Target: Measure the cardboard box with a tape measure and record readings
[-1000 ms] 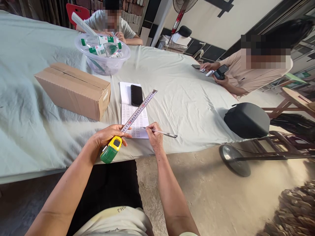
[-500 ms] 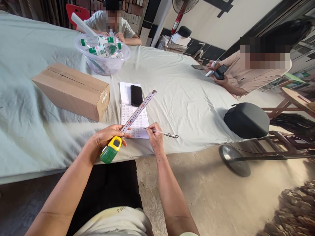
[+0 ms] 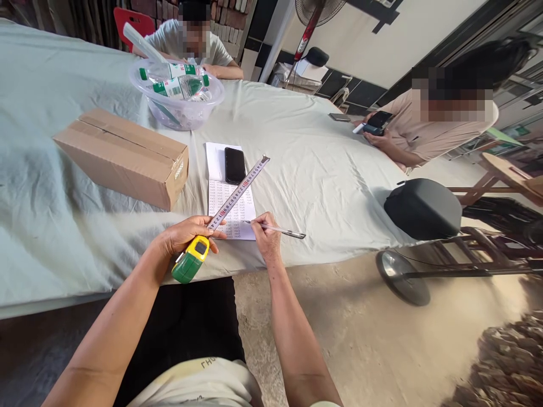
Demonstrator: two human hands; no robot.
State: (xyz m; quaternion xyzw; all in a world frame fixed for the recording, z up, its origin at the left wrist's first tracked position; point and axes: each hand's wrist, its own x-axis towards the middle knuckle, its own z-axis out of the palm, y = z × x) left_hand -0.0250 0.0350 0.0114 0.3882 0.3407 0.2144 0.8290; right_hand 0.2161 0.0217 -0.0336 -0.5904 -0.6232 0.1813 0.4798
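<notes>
Tape measure in the left hand, pen in the right hand

The left hand is closed around the tape measure where the blade leaves the green-and-yellow case, its thumb lying on the strip. The case hangs at the near edge of the table, and the drawn-out blade slants away across an open notebook, its metal end reaching past the page's right side. The right hand grips the pen in a writing hold, the point over the right part of the lower page; whether it touches the paper cannot be told. Rows of small handwriting fill much of that page. A black phone lies on the upper page, beside the blade.

Left of the notebook stands a closed cardboard box. Behind it, a clear plastic basin holds bottles with green caps. Across the table sits a person in a grey shirt, near a red chair. To the right, another person in a pinkish top holds a black device. A dark, rounded object is at the table's right edge.
</notes>
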